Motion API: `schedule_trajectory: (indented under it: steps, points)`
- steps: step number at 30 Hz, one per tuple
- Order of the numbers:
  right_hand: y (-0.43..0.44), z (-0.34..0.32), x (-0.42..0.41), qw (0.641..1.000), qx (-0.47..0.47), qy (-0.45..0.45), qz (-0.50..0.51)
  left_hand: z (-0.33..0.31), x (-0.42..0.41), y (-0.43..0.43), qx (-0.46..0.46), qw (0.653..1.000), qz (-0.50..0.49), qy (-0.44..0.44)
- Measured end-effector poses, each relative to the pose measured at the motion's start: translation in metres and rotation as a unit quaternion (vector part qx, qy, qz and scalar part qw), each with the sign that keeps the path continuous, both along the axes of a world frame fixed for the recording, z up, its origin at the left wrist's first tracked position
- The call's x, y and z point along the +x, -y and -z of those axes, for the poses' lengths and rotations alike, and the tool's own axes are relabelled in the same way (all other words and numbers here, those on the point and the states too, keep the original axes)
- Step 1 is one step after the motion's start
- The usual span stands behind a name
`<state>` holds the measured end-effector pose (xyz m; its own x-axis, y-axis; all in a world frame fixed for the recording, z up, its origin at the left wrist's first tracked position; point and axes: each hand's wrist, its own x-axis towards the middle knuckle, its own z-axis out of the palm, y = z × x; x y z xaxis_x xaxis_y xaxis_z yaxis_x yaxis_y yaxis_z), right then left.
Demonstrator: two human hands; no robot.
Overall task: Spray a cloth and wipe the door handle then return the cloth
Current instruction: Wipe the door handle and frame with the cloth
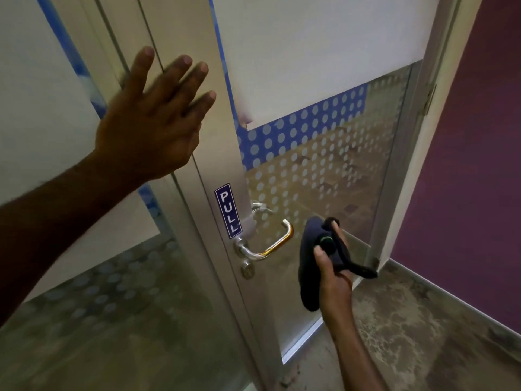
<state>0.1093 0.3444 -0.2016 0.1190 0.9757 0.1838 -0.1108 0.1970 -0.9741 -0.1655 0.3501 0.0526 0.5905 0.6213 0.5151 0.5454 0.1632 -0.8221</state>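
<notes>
A silver lever door handle (267,244) sticks out from the metal frame of a glass door (324,170), below a blue PULL sticker (227,211). My right hand (334,273) is just right of the handle, a short gap away, gripping a dark cloth (308,266) together with a small dark bottle-like object with a green ring (326,241). The cloth hangs down in folds below my fingers. My left hand (152,119) is raised with fingers spread, flat against or just off the door frame above the handle, holding nothing.
A round keyhole (247,270) sits under the handle. A fixed glass panel (56,108) with frosted dots is on the left. A purple wall (465,179) stands on the right, with a mottled concrete floor (408,334) below.
</notes>
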Motion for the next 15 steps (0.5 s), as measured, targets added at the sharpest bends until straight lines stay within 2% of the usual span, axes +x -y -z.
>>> schedule_trajectory:
  steps: [1, 3, 7, 9, 11, 15]
  points:
    - [-0.017, 0.0, 0.003, 0.995, 0.055, 0.08, -0.011, 0.0, -0.001, 0.0, -0.005, 1.0, -0.01, 0.002]
    - [-0.056, 0.0, 0.006, 0.973, 0.106, 0.204, -0.025, 0.0, -0.002, 0.0, -0.014, 0.999, -0.029, 0.002]
    - [-0.1, 0.007, -0.017, 0.885, 0.169, 0.429, -0.066, -0.002, 0.001, 0.001, -0.003, 0.999, -0.035, -0.009]
    - [-0.106, 0.011, -0.025, 0.853, 0.182, 0.478, -0.102, -0.002, 0.002, 0.0, 0.001, 0.999, -0.035, -0.019]
    - [-0.109, 0.013, -0.029, 0.839, 0.194, 0.497, -0.109, -0.002, 0.003, 0.0, 0.008, 0.999, -0.04, -0.034]
    - [-0.099, 0.023, -0.039, 0.821, 0.195, 0.533, -0.061, -0.003, 0.003, 0.002, -0.001, 0.998, -0.059, -0.031]
